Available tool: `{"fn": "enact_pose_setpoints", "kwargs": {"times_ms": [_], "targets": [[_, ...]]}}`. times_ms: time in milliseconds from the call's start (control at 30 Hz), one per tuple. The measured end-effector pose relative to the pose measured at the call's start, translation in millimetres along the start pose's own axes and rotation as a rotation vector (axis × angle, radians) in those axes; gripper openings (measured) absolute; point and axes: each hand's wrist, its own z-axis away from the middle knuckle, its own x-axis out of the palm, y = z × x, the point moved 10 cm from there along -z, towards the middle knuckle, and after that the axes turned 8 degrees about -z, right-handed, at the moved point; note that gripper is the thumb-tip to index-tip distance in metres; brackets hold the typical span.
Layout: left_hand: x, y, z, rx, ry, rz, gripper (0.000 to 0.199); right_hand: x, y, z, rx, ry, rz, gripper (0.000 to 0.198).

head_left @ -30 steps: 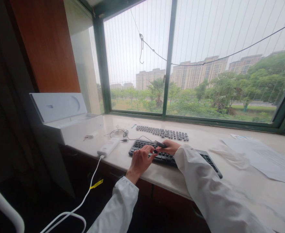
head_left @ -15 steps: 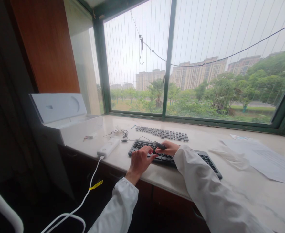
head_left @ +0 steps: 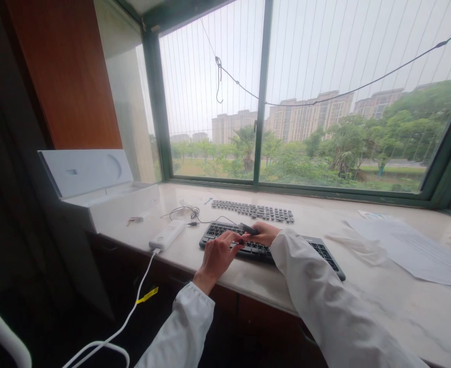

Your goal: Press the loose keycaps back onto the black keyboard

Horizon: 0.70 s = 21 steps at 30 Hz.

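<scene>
A black keyboard (head_left: 215,231) with many bare key positions lies along the counter's front. My right hand (head_left: 266,234) holds a stubby black tool (head_left: 248,229) over its middle; the tool's working end is hidden. Just left of it, my left hand (head_left: 220,251) rests at the keyboard's front edge. Its thumb and fingertips close about a small dark piece (head_left: 241,241), too small to name for certain. Behind the keyboard, detached dark keycaps (head_left: 252,210) lie laid out in rows. The keyboard's cable (head_left: 195,212) is bunched behind its left end.
Left of the keyboard lies a white power strip (head_left: 167,235) with a cord hanging over the edge. An opened white box (head_left: 121,204) stands at the far left. Crumpled tissue (head_left: 359,248) and papers (head_left: 409,250) lie at right. A window (head_left: 262,128) rises behind.
The view has shifted slightly to the right. My hands stay close together over the keyboard, and a dark piece now shows at my left fingertips. Something purple has appeared at the right edge.
</scene>
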Motion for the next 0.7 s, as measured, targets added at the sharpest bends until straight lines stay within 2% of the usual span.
{"fn": "enact_pose_setpoints", "kwargs": {"times_ms": [67, 167, 300, 400, 567, 700], "targets": [[-5.4, -6.6, -3.7, -0.038, 0.037, -0.003, 0.018, 4.7, 2.3, -0.3, 0.017, -0.057, 0.055, 0.043], [-15.3, -18.9, -18.6, -0.079, 0.081, -0.065, 0.016, -3.7, 8.9, -0.1, 0.084, -0.005, 0.239, 0.033], [-15.9, -37.7, -59.5, -0.114, 0.086, -0.188, 0.018, -9.0, 15.5, 3.0, 0.183, 0.005, 0.460, 0.032], [7.7, -53.0, -99.6, -0.127, 0.004, -0.228, 0.021, -11.0, 17.5, 5.9, 0.248, 0.010, 0.522, 0.033], [74.3, -78.3, -153.8, -0.098, -0.270, -0.355, 0.023, -11.2, 21.9, 9.2, 0.325, 0.001, 0.576, 0.034], [104.1, -91.5, -180.6, -0.084, -0.338, -0.379, 0.022, -8.4, 24.5, 9.6, 0.344, -0.021, 0.607, 0.033]]}}
